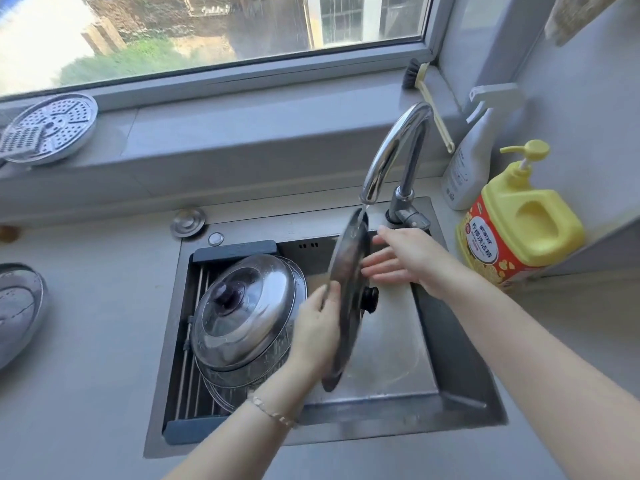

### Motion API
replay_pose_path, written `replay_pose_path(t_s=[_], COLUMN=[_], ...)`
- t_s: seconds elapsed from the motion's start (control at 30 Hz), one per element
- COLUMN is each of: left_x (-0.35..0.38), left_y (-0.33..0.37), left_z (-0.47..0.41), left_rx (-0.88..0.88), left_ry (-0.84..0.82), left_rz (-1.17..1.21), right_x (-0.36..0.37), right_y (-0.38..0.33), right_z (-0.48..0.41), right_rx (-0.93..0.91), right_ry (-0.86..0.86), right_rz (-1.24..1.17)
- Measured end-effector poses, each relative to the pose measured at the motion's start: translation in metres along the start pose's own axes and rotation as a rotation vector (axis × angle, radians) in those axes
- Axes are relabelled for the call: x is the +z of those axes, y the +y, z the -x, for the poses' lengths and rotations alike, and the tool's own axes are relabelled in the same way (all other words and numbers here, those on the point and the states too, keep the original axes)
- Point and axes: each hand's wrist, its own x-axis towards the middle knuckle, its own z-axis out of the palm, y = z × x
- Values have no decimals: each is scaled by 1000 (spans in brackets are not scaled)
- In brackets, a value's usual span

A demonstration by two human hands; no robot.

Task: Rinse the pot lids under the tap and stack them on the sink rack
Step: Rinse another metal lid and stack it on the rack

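Over the sink, our left hand grips the steel lid on edge, top rim under the tap, knob facing right; our right hand spreads open beside it.

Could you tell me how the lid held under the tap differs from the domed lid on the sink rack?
The held lid stands on edge under the running tap; the domed lid lies knob-up on the rack, atop other lids. The left hand grips the held lid's rim; no hand touches the domed lid. The held lid looks flatter. Both are metal with dark knobs.
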Motion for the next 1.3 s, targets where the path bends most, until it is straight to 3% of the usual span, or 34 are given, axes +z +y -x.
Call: replay_pose_path(t_s=[0.07, 0.17, 0.33, 0.43, 0.57, 0.73, 0.8, 0.93, 1.0, 1.1, 1.23, 1.3], left_x=[-16, -32, -25, -28, -31, -28, -29, -33, -34, -35, -41, -40], left_y=[7, 15, 20, 18, 12, 18, 20, 22, 20, 21, 14, 13], left_z=[-15, -24, -22, -25, -18, -13, -16, -22, -21, -9, 4, 5], left_rx=[-196, -403, -376, -350, -359, -330, -309, -257, -237, -248, -168, -145], left_ry=[147, 172, 138, 152, 146, 150, 156, 123, 115, 109, 124, 135], left_rz=[149, 411, 508, 625, 635, 488, 450, 514, 484, 344, 280, 268], right_x=[4, 18, 95, 117, 103, 91, 93, 114, 110, 87, 44, 44], right_y=[12, 34, 52, 60, 75, 29, 20, 48, 48, 26, 17, 18], right_z=[-5, -20, -16, -2, -4, -35, -41, -6, -6, -43, -85, -80], right_rx=[-46, -234, -636, -812, -953, -617, -573, -854, -884, -581, 20, 185], right_ry=[59, 241, 180, 16, 30, 151, 192, 92, 64, 196, 364, 365], right_rz=[-40, 257, 707, 702, 884, 815, 786, 814, 838, 784, 392, 315])
